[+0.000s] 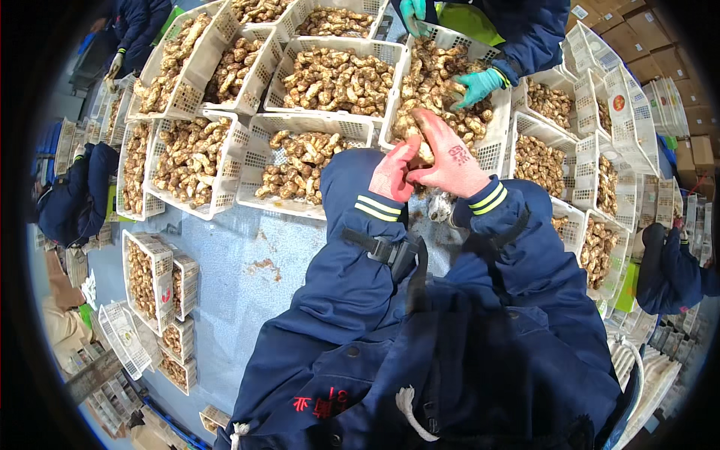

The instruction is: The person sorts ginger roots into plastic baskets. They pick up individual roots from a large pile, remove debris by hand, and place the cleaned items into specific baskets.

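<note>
Both my hands, in pink gloves, meet over the near edge of a white plastic crate (491, 156) heaped with brown-and-white mushrooms (431, 71). A pale, thick-stemmed mushroom (425, 154) sits between them. My right hand (454, 156) curves round it from the right, thumb pointing left. On the left side, my left hand (393, 171) is closed with its fingertips against the same mushroom. Across the crate, a co-worker's teal-gloved hand (480, 86) touches the heap, and that person's other gloved hand (412, 15) is at the far rim.
More mushroom crates stand close by: one left of my hands (251, 184), one behind it (274, 94), and stacks to the right (570, 176). Crates also stand on the blue floor (225, 262) at left. Other people work at both sides; cardboard boxes (637, 37) rise at far right.
</note>
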Demonstrator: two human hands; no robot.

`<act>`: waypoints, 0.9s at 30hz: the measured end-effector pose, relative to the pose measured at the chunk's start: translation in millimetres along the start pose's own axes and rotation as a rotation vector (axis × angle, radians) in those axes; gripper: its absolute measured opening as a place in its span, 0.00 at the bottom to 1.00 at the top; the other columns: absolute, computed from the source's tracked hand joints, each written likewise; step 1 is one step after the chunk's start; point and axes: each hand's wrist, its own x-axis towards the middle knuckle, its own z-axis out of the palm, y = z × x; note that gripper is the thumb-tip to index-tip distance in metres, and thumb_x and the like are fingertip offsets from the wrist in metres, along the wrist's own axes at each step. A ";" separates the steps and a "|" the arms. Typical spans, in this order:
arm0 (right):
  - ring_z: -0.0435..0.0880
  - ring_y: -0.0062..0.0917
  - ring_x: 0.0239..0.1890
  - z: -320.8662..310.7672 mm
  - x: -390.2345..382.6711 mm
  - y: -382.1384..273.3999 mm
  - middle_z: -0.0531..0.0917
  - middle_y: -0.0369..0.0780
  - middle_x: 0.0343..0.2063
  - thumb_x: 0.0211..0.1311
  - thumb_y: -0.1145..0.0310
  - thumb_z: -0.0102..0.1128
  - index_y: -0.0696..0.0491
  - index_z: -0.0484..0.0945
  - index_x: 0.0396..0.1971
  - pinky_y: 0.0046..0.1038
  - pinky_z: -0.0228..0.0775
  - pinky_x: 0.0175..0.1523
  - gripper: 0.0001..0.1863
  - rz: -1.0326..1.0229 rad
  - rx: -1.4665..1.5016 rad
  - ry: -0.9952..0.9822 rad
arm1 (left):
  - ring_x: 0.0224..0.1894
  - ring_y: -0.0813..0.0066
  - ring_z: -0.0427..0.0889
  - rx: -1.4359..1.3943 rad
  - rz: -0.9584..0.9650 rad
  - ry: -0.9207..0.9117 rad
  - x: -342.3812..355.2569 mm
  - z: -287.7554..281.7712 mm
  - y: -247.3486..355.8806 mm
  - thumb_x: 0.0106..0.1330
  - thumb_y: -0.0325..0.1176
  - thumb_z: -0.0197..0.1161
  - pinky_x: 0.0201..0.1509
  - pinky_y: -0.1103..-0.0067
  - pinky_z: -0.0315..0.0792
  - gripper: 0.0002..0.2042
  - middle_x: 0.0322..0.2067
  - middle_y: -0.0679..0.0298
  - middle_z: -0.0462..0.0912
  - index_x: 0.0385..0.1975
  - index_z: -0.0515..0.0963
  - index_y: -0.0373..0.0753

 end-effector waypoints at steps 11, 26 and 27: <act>0.72 0.18 0.40 -25.5 -1.5 17.5 0.75 0.39 0.39 0.52 0.67 0.58 0.58 0.65 0.51 0.19 0.64 0.45 0.26 0.372 0.614 -0.032 | 0.30 0.83 0.72 0.102 -0.371 0.122 16.8 7.8 19.3 0.47 0.29 0.67 0.34 0.86 0.67 0.20 0.30 0.65 0.76 0.41 0.70 0.32; 0.72 0.22 0.45 -8.1 -19.1 -1.0 0.75 0.41 0.43 0.52 0.74 0.53 0.61 0.66 0.49 0.21 0.62 0.50 0.22 0.390 0.969 0.365 | 0.50 0.65 0.67 -1.525 -0.364 0.412 26.4 11.5 21.9 0.65 0.42 0.45 0.55 0.70 0.60 0.18 0.45 0.59 0.70 0.48 0.64 0.36; 0.73 0.20 0.44 -12.7 -18.8 5.0 0.75 0.40 0.42 0.53 0.74 0.52 0.60 0.68 0.47 0.20 0.62 0.50 0.19 0.410 0.863 0.365 | 0.50 0.64 0.68 -1.515 -0.340 0.400 26.2 9.3 23.1 0.64 0.41 0.46 0.55 0.69 0.60 0.18 0.46 0.57 0.70 0.48 0.64 0.35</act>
